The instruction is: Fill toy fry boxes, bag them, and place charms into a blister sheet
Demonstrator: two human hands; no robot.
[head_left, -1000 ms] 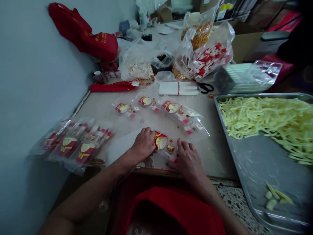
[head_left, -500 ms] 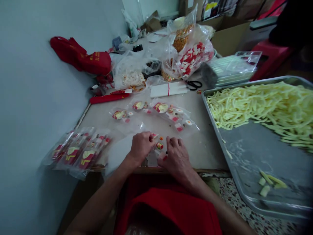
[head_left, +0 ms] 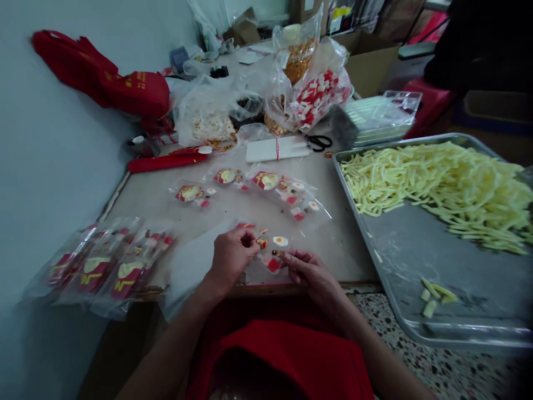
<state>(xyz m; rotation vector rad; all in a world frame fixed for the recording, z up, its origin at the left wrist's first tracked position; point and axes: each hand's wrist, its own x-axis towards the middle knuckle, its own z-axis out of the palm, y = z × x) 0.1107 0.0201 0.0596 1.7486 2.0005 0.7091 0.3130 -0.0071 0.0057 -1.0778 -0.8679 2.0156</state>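
"Where was the small dark-tipped piece (head_left: 277, 253)?"

"Between the hands, close to the front edge of the table (head_left: 345, 244); its long axis ran roughly sideways, dark end pointing left"

"Which hand was nearer?"

"The right hand (head_left: 310, 272): thumb and forefinger looked pinched on the end opposite the dark tip"

"And the left hand (head_left: 233, 253)?"

"Just past the dark tip and a little farther out, its fingertips drawn together at a colourful round piece (head_left: 262, 243); whether they gripped it or merely touched it, I couldn't tell"

"What lay around them?"

"An egg-like piece (head_left: 280, 241) just beyond the dark-tipped one, a red-and-white piece (head_left: 272, 264) just on the near side; farther out, clear packets (head_left: 266, 180) on the table, and to the right a metal tray (head_left: 416, 250) with pale strips (head_left: 449, 183)"
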